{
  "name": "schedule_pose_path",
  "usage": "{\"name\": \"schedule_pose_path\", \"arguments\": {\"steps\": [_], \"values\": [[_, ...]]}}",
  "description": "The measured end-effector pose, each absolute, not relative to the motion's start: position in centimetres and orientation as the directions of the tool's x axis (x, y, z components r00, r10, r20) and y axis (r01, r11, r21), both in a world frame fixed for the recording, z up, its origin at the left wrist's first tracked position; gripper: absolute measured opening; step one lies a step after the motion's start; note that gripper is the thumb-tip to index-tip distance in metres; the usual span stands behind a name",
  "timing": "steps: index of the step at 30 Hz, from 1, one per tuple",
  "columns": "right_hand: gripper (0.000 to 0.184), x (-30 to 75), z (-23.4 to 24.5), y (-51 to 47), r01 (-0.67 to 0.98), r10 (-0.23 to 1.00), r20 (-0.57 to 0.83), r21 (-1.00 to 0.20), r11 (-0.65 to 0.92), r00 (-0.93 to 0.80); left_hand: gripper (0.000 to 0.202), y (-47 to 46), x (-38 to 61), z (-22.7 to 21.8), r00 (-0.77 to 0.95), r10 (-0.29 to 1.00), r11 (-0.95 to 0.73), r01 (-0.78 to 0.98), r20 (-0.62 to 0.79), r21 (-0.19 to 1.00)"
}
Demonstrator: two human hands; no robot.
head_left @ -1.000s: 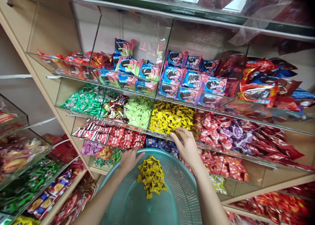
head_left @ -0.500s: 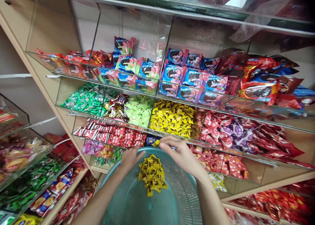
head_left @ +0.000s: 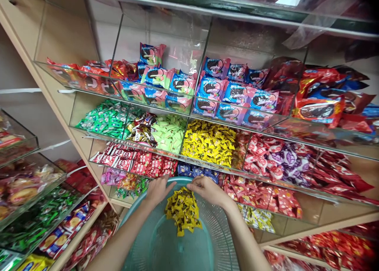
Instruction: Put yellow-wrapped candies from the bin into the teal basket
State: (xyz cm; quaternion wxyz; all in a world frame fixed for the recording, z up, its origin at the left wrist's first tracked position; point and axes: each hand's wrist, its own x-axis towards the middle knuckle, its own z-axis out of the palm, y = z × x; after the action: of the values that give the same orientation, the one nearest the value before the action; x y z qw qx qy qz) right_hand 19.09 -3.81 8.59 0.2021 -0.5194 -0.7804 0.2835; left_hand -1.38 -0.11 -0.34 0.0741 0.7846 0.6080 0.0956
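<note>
A teal plastic basket (head_left: 189,247) with perforated sides is in front of me, tilted so I look into it. A heap of yellow-wrapped candies (head_left: 184,211) lies against its far wall. My left hand (head_left: 157,190) is closed over the far rim, its thumb on the inside. At the same rim, further right, my right hand (head_left: 205,189) has its fingers curled together just above the heap. What is between those fingertips, if anything, is hidden. A shelf compartment beyond holds more yellow-wrapped candies (head_left: 209,143).
Glass-fronted shelves hold blue-and-pink cookie packs (head_left: 211,87), green-wrapped candies (head_left: 106,119), red packets (head_left: 154,164) and dark blue packets (head_left: 194,171) just behind the basket. A wooden side panel (head_left: 56,105) stands at left, with another stocked shelf (head_left: 17,160) beyond it.
My right hand has come down and left to the basket's rim, its fingers curling in. A yellow candy beside its fingertips no longer shows there, and more dark blue packets are visible.
</note>
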Motion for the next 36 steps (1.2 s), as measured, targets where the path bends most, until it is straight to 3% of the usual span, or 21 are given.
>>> {"name": "schedule_pose_path", "arguments": {"steps": [8,30,36], "values": [[0.050,18.4,7.5,-3.6,0.595,0.856,-0.044,-0.738,0.319,-0.515,0.054,0.0,-1.4,-0.5,0.240,0.970,-0.244,0.938,0.047,0.248],[0.049,18.6,4.2,-2.8,0.814,0.905,-0.192,-0.534,0.227,-0.379,0.056,0.0,-1.4,-0.4,0.266,0.961,-0.276,0.935,0.075,0.225],[0.040,18.3,5.0,-3.3,0.838,0.904,-0.215,-0.498,0.224,-0.370,0.057,-0.2,-1.4,0.1,0.245,0.969,-0.244,0.940,0.029,0.240]]}}
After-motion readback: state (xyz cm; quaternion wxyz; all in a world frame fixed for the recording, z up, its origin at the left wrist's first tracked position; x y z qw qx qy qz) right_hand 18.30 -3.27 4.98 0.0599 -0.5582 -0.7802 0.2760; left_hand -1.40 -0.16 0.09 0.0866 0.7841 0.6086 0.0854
